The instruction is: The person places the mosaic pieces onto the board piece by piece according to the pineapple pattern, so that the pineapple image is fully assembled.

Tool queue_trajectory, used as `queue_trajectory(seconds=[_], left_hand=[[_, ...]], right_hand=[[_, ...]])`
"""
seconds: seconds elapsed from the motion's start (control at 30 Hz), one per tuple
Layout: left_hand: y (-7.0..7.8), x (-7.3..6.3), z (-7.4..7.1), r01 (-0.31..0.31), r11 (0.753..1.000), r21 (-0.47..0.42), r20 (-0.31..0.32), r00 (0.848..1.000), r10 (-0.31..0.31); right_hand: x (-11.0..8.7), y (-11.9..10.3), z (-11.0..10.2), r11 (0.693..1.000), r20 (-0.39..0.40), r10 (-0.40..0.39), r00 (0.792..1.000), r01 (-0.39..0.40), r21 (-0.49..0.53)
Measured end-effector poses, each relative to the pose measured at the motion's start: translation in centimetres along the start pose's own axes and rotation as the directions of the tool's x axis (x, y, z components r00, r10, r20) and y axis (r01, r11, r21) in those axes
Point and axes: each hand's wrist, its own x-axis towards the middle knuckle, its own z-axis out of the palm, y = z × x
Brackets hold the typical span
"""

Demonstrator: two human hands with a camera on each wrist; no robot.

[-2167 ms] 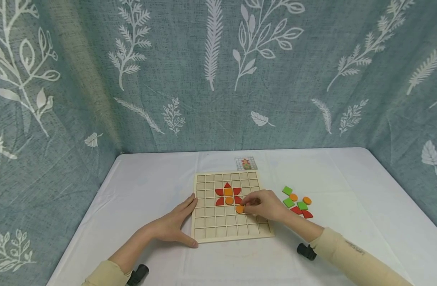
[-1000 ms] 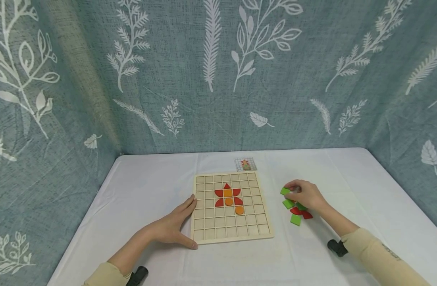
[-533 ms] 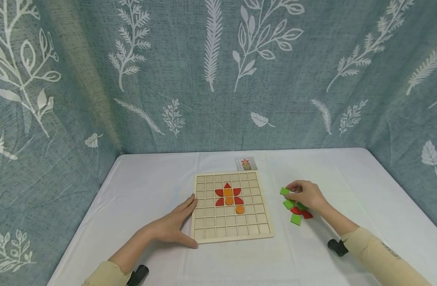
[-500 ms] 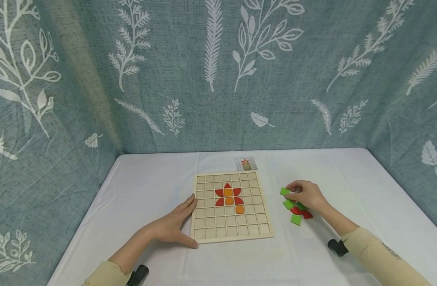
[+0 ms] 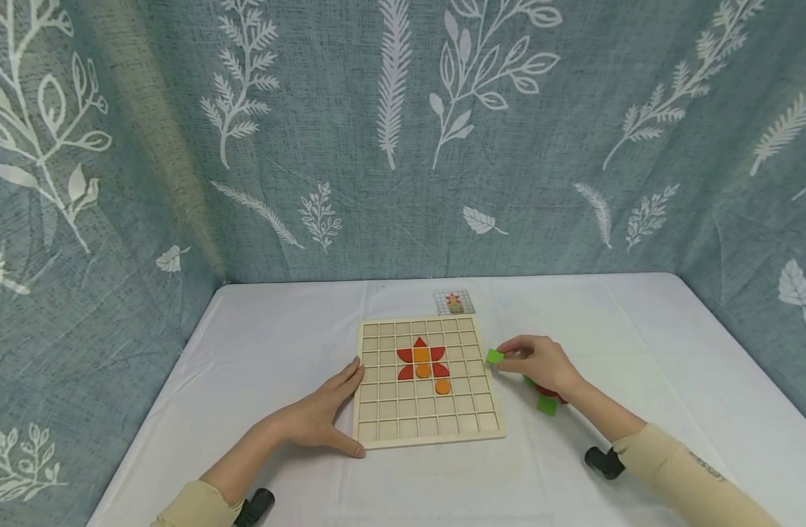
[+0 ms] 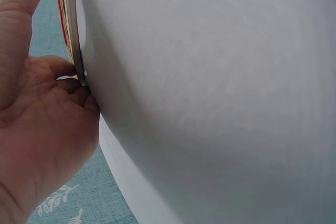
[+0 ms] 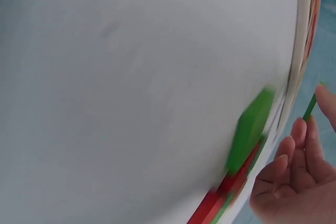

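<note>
A wooden grid board (image 5: 389, 410) lies on the white table. Set in its cells are red petal-like pieces around an orange square (image 5: 421, 355) and an orange disc (image 5: 423, 371); a second orange disc (image 5: 443, 386) sits lower right. My left hand (image 5: 317, 413) rests at the board's left edge, thumb and fingers spread along it. Just off the board's right edge, my right hand (image 5: 537, 362) pinches a green square tile (image 5: 495, 356) between thumb and fingers. The right wrist view shows this green tile (image 7: 310, 107) edge-on at the fingertips.
Partly hidden under my right hand and forearm is a pile of loose pieces, including a green tile (image 5: 547, 405) and red pieces (image 5: 549, 392). A small picture card (image 5: 454, 301) showing a flower on a grid lies behind the board. A patterned curtain (image 5: 403, 146) encloses the table.
My right hand let go of the orange disc on the board, went to the loose pieces, and now moves left toward the board with a green tile. My left hand has stayed put.
</note>
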Motion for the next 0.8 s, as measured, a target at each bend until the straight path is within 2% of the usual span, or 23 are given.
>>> queue_trajectory(seconds=[0.23, 0.4, 0.5, 0.67, 0.8], left_hand=[[-0.2, 0.1, 0.2, 0.007, 1.000, 0.008, -0.002, 1.000, -0.007], [-0.2, 0.1, 0.2, 0.008, 1.000, 0.009, -0.004, 1.000, -0.008], [-0.3, 0.1, 0.2, 0.012, 1.000, 0.015, -0.004, 1.000, -0.012], [-0.3, 0.1, 0.1, 0.009, 1.000, 0.015, 0.003, 1.000, -0.010], [-0.3, 0.2, 0.2, 0.009, 1.000, 0.008, 0.002, 1.000, -0.009]], right_hand=[[0.3, -1.9, 2.4, 0.996, 0.044, -0.008, 0.999, 0.004, 0.091], [0.5, -3.0, 3.9, 0.993, 0.090, -0.087, 0.992, 0.078, 0.092], [0.5, -3.6, 4.7, 0.986, 0.120, -0.159, 0.980, 0.152, 0.067], [0.7, -4.4, 5.9, 0.960, 0.152, -0.279, 0.948, 0.279, 0.025], [0.9, -5.1, 6.8, 0.937, 0.165, -0.344, 0.924, 0.350, -0.008]])
